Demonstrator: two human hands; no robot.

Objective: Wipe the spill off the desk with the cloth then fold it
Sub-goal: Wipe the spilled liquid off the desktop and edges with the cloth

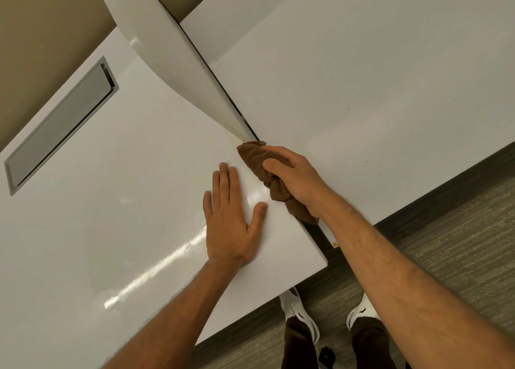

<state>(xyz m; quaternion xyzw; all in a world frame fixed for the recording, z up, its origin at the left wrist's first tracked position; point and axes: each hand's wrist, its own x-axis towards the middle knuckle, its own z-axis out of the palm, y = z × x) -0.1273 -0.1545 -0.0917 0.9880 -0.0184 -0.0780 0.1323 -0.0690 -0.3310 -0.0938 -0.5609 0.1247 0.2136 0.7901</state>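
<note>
The right hand (295,179) grips the bunched brown terry cloth (267,170), whose long axis runs along the seam at the white worktop (125,201) edge, directly beneath it. The left hand (231,223) rests flat, fingers straight, just beside, holding nothing.

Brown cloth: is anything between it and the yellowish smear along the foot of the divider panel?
Nothing visible. The right hand grips the brown cloth, whose front corner already reaches the yellowish smear at the foot of the divider panel. The left hand rests flat on the desk, off to the side.
</note>
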